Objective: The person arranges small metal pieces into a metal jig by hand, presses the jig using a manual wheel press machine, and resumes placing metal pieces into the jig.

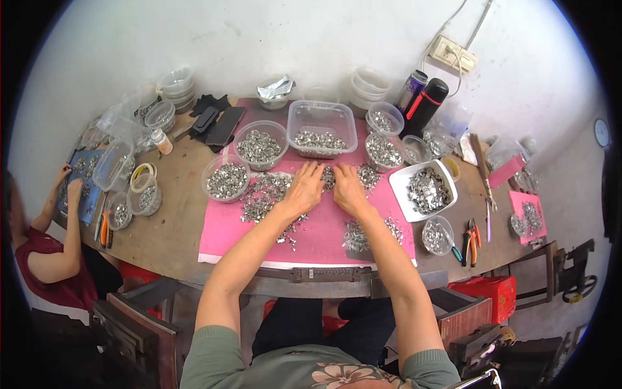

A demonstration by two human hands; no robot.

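My left hand (304,188) and my right hand (350,188) work side by side at the middle of a pink mat (311,240). Between them lies a small heap of shiny metal pieces (328,178). The fingers of both hands are bent and drawn together at this heap; whatever the fingertips pinch is too small to make out. Beside my left hand spreads a larger loose pile of metal pieces (262,194). A smaller pile (368,176) sits just right of my right hand. Nearer me on the mat is another pile of thin pieces (355,236).
Beyond my hands stands a clear rectangular tub (322,110). Round tubs (261,126) of metal pieces flank it, with a white square dish (400,183) at right. Pliers (472,243) lie near the right edge. Tall flasks (424,107) stand behind. At left another person (58,259) works.
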